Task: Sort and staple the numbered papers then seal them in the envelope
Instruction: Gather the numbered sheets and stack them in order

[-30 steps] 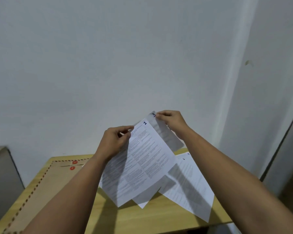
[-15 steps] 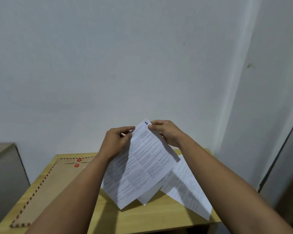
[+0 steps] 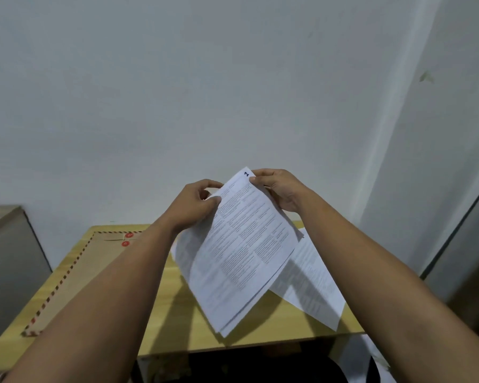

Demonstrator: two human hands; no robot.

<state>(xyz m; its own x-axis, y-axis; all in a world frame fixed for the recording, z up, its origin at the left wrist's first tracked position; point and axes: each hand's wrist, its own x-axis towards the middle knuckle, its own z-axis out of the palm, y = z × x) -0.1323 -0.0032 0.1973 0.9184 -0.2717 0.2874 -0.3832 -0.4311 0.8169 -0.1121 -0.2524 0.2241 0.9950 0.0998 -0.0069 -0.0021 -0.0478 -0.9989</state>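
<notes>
Holding a small stack of printed papers (image 3: 241, 252) up over the table, the person has both hands at its top end. The left hand (image 3: 197, 207) pinches the upper left edge between thumb and curled fingers; the right hand (image 3: 278, 189) grips the top right corner, thumb on the front sheet. The stack hangs tilted, its lower corner pointing down toward the near table edge, and at least two more sheet edges show fanned just behind the front page.

The only writing that can be read is a dark blue handwritten number in the front sheet's top corner, right beside the right thumb; it looks like a 2. The rest of the page is dense small print in blocks and columns, too fine to read.

A further printed sheet (image 3: 313, 283) lies flat on the light wooden table (image 3: 172, 322), partly under the held stack and reaching toward the right-hand edge; its text is also illegible. On the left side of the table lies a brown envelope (image 3: 78, 275) with a red-and-dark striped border and two red round closure discs (image 3: 127, 239) near its far end, partly hidden by the left forearm.

Behind the table stands a plain pale wall (image 3: 233, 92). A grey cabinet-like block (image 3: 9, 258) sits at the left, and a dark-edged panel runs down the far right.
</notes>
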